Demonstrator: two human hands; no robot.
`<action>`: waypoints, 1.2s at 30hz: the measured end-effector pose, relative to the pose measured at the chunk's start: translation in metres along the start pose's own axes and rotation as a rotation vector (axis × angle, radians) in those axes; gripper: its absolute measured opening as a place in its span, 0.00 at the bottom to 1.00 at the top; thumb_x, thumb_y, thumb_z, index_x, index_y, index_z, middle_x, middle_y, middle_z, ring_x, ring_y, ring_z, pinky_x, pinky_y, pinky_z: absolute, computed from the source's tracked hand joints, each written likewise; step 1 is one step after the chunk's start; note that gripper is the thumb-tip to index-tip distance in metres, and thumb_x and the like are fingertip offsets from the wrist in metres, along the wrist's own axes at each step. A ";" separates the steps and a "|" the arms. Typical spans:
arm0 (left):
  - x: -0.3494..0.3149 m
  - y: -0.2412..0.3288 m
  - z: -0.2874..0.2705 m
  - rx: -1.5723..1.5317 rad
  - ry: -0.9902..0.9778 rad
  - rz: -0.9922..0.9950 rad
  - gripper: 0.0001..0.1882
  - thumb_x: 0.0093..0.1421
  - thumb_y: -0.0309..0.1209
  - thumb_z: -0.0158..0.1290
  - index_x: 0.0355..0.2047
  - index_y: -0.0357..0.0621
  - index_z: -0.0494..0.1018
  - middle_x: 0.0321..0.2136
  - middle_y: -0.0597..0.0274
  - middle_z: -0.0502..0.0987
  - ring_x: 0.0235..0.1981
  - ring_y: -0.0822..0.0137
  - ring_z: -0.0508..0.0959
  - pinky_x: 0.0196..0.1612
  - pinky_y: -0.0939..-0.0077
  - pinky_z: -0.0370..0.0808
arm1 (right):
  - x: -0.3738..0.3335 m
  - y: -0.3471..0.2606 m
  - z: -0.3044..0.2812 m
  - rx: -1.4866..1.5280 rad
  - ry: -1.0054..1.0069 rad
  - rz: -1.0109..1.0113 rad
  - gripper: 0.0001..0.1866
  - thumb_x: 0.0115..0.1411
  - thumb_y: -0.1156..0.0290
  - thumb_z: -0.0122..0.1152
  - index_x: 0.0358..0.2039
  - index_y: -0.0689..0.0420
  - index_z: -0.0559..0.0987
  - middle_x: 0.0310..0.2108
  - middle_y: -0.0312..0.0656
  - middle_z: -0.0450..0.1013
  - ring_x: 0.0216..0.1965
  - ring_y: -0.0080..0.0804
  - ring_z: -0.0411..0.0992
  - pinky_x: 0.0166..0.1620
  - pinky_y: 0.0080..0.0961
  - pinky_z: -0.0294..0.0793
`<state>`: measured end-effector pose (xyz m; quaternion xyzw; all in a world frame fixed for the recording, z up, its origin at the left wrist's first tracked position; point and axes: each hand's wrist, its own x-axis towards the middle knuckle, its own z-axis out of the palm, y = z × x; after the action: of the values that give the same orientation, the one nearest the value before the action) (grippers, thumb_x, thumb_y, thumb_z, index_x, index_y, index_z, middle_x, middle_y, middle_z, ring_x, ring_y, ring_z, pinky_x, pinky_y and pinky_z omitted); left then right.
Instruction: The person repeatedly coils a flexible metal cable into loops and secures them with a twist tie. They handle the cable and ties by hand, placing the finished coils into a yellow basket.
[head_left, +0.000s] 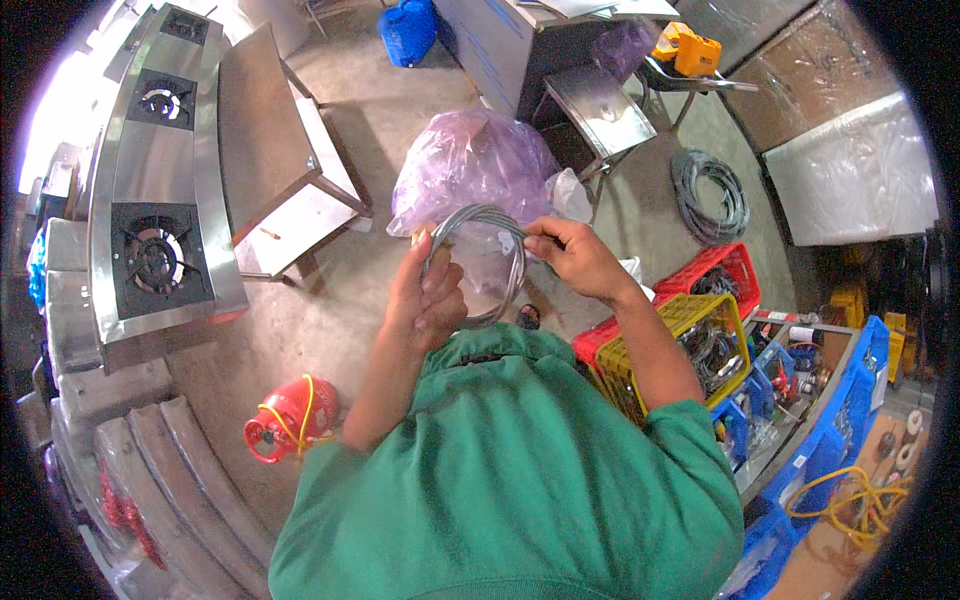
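Observation:
In front of my chest I hold a coil of thin grey cable (482, 213), looped several times into a ring. My left hand (428, 290) is closed round the left side of the ring, with its thumb pointing up. The fingers of my right hand (578, 256) pinch the cable at the upper right of the ring. I cannot tell whether it is wire or thin tubing. Beyond the coil, a large heap of purple-tinted clear plastic (470, 165) lies on the floor.
A steel gas range (165, 150) stands at the left beside a steel table (262, 130). A red gas cylinder (300, 410) with a yellow hose is at the lower left. At right are a yellow crate (672, 325), a red crate (738, 275) and a larger coil (690, 200).

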<state>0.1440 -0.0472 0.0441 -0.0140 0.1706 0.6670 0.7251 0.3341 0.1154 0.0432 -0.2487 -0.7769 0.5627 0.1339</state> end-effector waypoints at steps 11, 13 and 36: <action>0.018 0.000 -0.018 -0.198 -0.107 -0.018 0.26 0.72 0.50 0.36 0.20 0.48 0.61 0.10 0.71 0.58 0.04 0.79 0.59 0.06 0.87 0.54 | -0.008 0.018 0.014 0.028 0.149 -0.015 0.12 0.70 0.64 0.49 0.37 0.61 0.71 0.25 0.33 0.68 0.24 0.21 0.68 0.29 0.23 0.70; 0.023 -0.001 -0.028 -0.300 -0.071 -0.016 0.25 0.71 0.50 0.38 0.21 0.48 0.63 0.11 0.71 0.59 0.06 0.79 0.61 0.08 0.88 0.56 | -0.008 0.025 0.022 0.102 0.208 -0.037 0.11 0.70 0.65 0.48 0.38 0.60 0.70 0.25 0.33 0.68 0.23 0.21 0.69 0.28 0.22 0.73; -0.031 -0.038 -0.048 2.102 0.144 0.709 0.20 0.58 0.31 0.58 0.51 0.44 0.73 0.47 0.51 0.75 0.45 0.53 0.77 0.49 0.61 0.73 | -0.042 0.066 0.064 0.254 0.160 0.227 0.09 0.70 0.68 0.47 0.34 0.59 0.70 0.29 0.37 0.75 0.31 0.21 0.72 0.37 0.23 0.73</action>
<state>0.1681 -0.0933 -0.0004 0.6183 0.6872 0.3575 0.1326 0.3539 0.0569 -0.0371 -0.3598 -0.6533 0.6463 0.1615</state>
